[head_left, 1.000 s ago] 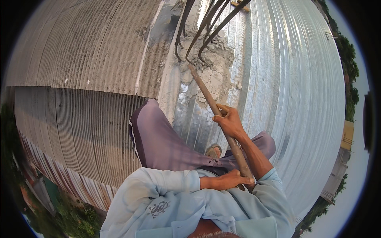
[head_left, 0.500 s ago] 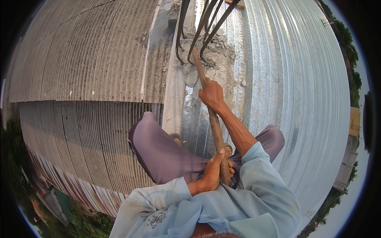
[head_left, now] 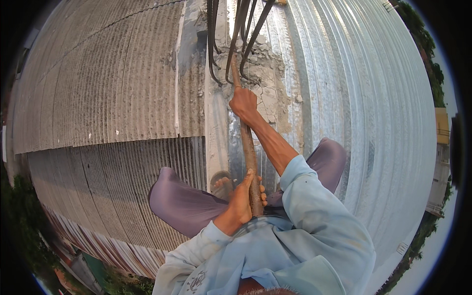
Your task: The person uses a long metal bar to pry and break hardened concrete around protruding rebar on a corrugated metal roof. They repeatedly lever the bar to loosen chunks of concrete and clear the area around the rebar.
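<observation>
A long wooden stick point(head_left: 250, 152) runs away from my lap toward a patch of broken concrete point(head_left: 263, 88). My left hand point(head_left: 240, 202) wraps round its near end, close to my light-blue shirt. Farther along, my right hand point(head_left: 243, 104) is closed round the stick with the arm stretched out. The thin far tip of the stick point(head_left: 235, 66) reaches in among several bent dark reinforcing bars point(head_left: 241, 34), which rise from the rubble. Whether the tip touches a bar or the concrete, I cannot tell.
Grey corrugated roof sheets point(head_left: 113, 93) spread to the left, with a lower, darker section nearer me. Shiny metal roofing point(head_left: 359, 123) covers the right. My knees are bent apart, and my left foot point(head_left: 222, 183) rests beside the narrow concrete strip point(head_left: 215, 132). Trees and buildings lie beyond the roof edges.
Both hands and the stick have shifted forward and to the left, the tip going farther in among the bars. My view has also turned slightly, and more of my left foot shows.
</observation>
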`<state>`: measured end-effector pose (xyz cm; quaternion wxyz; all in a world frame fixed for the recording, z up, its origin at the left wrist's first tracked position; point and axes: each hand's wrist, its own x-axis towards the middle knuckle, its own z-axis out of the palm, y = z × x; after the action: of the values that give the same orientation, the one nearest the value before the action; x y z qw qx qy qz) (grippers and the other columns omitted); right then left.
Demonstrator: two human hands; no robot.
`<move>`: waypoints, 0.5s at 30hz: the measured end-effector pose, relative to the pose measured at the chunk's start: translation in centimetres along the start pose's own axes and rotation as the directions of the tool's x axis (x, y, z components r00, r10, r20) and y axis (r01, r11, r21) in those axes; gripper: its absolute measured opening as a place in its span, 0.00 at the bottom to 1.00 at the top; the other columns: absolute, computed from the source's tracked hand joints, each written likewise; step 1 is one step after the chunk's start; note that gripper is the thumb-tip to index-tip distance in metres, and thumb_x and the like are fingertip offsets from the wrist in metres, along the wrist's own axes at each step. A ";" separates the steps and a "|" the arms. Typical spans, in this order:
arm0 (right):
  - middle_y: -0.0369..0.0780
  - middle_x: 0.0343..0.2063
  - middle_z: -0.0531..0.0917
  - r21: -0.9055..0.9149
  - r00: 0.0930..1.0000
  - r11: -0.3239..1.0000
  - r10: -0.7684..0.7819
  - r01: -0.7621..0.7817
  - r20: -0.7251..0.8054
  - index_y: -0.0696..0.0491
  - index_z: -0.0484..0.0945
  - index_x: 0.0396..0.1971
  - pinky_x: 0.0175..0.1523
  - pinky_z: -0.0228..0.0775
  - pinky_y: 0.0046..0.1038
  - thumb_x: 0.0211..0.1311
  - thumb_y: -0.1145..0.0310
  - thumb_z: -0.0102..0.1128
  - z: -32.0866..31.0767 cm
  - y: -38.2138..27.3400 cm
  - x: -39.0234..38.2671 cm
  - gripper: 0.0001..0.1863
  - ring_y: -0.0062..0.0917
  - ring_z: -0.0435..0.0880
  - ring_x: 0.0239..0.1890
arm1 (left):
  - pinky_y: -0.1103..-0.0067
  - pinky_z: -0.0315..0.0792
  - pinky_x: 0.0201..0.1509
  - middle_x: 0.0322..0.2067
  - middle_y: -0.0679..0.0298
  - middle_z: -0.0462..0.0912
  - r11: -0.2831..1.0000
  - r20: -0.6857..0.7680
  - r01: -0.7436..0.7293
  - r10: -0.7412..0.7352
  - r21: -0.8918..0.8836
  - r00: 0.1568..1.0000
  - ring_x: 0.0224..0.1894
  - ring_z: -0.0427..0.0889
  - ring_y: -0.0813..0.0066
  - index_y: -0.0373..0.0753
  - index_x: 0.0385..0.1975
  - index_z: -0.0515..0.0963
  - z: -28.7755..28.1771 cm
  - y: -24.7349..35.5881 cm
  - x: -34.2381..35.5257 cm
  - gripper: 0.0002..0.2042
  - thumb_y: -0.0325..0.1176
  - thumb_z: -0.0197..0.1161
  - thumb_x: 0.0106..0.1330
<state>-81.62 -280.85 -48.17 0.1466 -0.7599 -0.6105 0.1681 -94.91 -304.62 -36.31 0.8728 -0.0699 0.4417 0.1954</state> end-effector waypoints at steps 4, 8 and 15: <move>0.56 0.29 0.85 -0.027 1.000 1.000 -0.005 0.004 -0.007 0.67 0.82 0.36 0.38 0.81 0.43 0.51 0.77 0.60 0.0 -0.4 0.1 0.12 0.47 0.88 0.33 | 0.75 0.74 0.27 0.28 0.64 0.73 0.999 -0.010 0.016 -0.016 0.049 1.000 0.23 0.74 0.73 0.42 0.46 0.67 -0.6 0.4 0.3 0.23 0.59 0.46 0.75; 0.56 0.32 0.85 -0.054 1.000 0.999 -0.005 0.005 0.006 0.67 0.81 0.38 0.39 0.81 0.43 0.54 0.77 0.59 0.1 -1.0 -0.2 0.12 0.47 0.87 0.34 | 0.77 0.71 0.23 0.25 0.65 0.72 0.995 -0.058 -0.035 0.041 0.094 0.997 0.20 0.73 0.74 0.41 0.44 0.68 -0.5 -0.1 0.5 0.24 0.60 0.48 0.75; 0.57 0.32 0.84 -0.051 0.995 0.999 0.007 -0.012 -0.098 0.65 0.81 0.37 0.41 0.80 0.45 0.52 0.75 0.59 1.0 -1.1 1.1 0.13 0.49 0.87 0.36 | 0.78 0.70 0.21 0.24 0.65 0.71 0.997 -0.008 -0.036 0.036 0.066 0.999 0.18 0.72 0.76 0.40 0.42 0.68 -0.9 1.4 0.7 0.25 0.61 0.48 0.74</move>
<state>-82.83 -279.49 -48.71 0.1560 -0.7736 -0.6032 0.1154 -95.79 -303.47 -37.34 0.8690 -0.0339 0.4531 0.1960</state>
